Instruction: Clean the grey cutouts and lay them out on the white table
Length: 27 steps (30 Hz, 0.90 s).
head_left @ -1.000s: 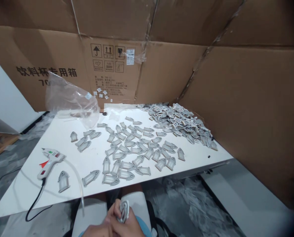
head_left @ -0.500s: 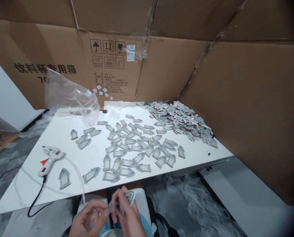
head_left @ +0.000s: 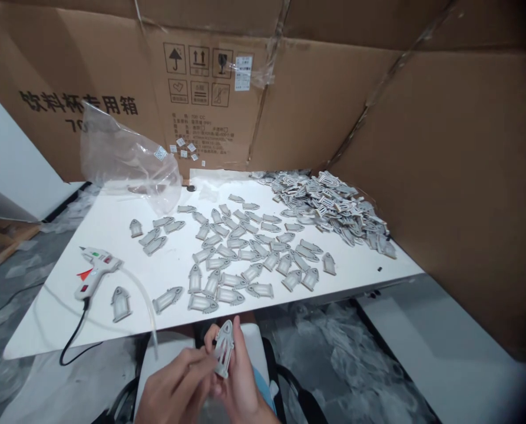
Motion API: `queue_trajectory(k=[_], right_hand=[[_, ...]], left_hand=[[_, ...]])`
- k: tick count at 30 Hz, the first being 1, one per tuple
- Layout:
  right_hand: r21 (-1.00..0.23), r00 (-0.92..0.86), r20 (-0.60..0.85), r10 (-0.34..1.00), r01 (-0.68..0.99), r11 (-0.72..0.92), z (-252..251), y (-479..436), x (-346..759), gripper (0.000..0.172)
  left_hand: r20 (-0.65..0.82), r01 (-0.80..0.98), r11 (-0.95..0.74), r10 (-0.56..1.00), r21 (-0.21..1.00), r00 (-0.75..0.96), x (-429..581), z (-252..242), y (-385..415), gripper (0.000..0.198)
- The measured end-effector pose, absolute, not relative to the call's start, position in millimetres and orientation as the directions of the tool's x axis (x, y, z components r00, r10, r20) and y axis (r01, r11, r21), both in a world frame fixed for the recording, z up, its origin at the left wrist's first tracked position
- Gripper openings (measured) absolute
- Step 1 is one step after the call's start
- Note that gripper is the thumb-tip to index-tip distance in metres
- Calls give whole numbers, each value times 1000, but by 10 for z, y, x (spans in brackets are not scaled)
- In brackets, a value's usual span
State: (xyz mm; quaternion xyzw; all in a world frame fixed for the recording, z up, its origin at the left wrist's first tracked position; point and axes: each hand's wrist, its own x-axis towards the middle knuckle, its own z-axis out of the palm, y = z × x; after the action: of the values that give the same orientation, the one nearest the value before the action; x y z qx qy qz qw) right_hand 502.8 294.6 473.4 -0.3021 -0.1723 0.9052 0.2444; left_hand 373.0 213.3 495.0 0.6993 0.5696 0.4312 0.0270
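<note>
My right hand grips a flat grey window-shaped piece with a pointed top and open slots, held tilted just below the table's front edge. The fingers of my left hand are pinched together at the lower left side of that piece. Whatever sits between the left fingertips, perhaps a small see-through sheet, is blurred and partly hidden. On the white table ahead of my hands lie several similar grey pieces with pale, translucent panels over their slots.
A white glue gun with a red trigger lies at the left, its cord hanging over the edge. A heap of grey pieces fills the back right. A clear plastic bag stands at the back left. Cardboard walls enclose the table's back and right side.
The grey piece in my right hand has turned so its slotted face shows more fully. My left fingers have moved right, onto the piece. The whole view has shifted slightly.
</note>
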Motion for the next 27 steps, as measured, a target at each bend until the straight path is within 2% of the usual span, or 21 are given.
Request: queue_trajectory(k=[2, 4, 11, 17, 22, 27], right_hand=[[-482, -698, -449, 558, -337, -809, 4702, 2950, 5023, 74], [-486, -700, -453, 553, -326, -811, 4708, 2957, 5018, 76], [-414, -681, -577, 451, -232, -880, 4866, 2956, 5022, 84], [-397, -699, -613, 369, -132, -908, 4813, 2920, 5040, 82], [-376, -778, -555, 294, -81, -923, 4771, 2926, 5089, 83], [-342, -865, -442, 238, -83, -936, 4798, 2960, 5104, 88]], left_hand=[[606, 797, -370, 795, 478, 6, 3733, 4938, 2131, 29], [601, 790, -373, 799, 486, 8, 3733, 4927, 2121, 30], [364, 638, -275, 931, 720, -10, 3630, 5054, 2160, 21], [253, 486, -250, 966, 838, 61, 3543, 5211, 2326, 21], [105, 366, -129, 991, 922, 85, 3495, 5254, 2407, 19], [61, 301, -69, 998, 951, 36, 3453, 5194, 2445, 11]])
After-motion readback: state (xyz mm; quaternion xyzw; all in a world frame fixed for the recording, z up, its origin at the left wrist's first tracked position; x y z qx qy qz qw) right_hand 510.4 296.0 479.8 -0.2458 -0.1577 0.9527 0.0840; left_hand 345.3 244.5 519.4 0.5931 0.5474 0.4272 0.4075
